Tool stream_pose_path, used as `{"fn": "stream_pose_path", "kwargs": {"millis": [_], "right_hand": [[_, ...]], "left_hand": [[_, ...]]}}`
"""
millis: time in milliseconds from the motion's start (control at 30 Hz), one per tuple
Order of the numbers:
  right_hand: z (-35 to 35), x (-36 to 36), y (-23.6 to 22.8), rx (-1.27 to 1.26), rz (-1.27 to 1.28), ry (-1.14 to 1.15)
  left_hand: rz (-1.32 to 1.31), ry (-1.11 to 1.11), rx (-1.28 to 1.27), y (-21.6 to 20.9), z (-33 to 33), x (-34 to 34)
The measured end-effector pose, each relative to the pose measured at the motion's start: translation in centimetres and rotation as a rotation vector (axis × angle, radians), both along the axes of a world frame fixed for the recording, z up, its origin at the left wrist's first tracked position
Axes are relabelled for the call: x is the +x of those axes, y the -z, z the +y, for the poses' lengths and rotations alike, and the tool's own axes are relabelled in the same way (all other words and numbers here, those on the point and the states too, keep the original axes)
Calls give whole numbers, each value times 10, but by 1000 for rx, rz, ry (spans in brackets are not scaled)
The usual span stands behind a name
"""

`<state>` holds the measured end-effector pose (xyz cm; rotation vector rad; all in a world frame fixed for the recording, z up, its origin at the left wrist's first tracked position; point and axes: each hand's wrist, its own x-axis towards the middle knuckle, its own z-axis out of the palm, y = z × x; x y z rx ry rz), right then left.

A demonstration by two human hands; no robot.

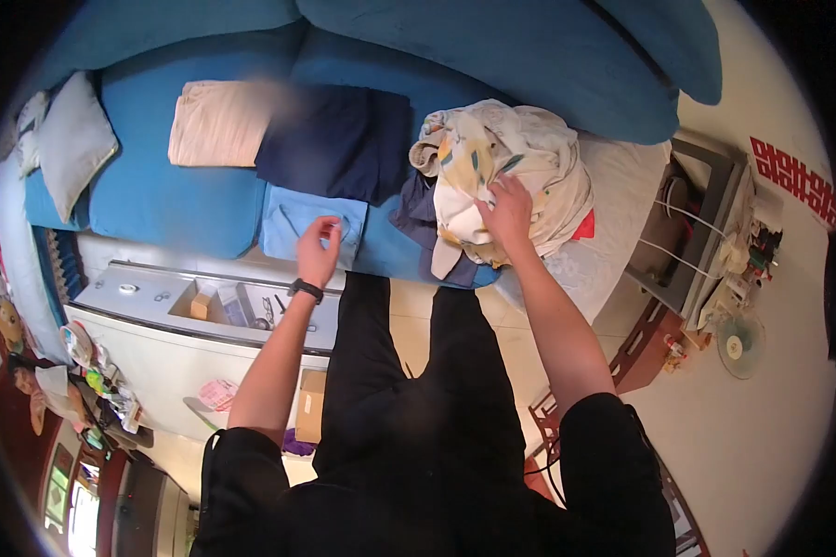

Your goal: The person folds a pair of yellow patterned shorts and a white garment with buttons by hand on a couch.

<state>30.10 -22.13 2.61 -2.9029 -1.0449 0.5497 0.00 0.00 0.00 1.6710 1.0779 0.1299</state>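
My left hand [318, 252] hovers over a folded light blue garment [293, 221] at the sofa's front edge, its fingers loosely bent and apart with nothing visible in them. A heap of white cloth with yellow and green print [553, 176] lies to the right. My right hand [508, 213] rests on this heap, thumb and fingers apart against the fabric. Partly under the heap's left side is a crumpled dark grey-blue garment [418, 209]. Behind the light blue garment lies folded navy cloth [339, 139], with a folded beige cloth [215, 125] to its left.
The blue sofa [149, 209] spans the far side, with a pale cushion [79, 148] at left. A white low cabinet [172, 357] with a compartment of small items stands near left. Another person [60, 395] is at the far left. A small red piece [584, 226] shows beside the heap.
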Motion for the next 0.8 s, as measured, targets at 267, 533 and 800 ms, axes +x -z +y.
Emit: {"fn": "stream_pose_path", "kwargs": {"millis": [267,533,800], "right_hand": [[-47,-15,-110,544,563,356],[-158,-5,-230,1106,871,465],[-286,32,-283,1392,1227,770]], "left_hand": [[-181,242,78,-100,-101,111],[-372,575,150,-219,-213,187],[-352,745,441,-352,-305,222]]}}
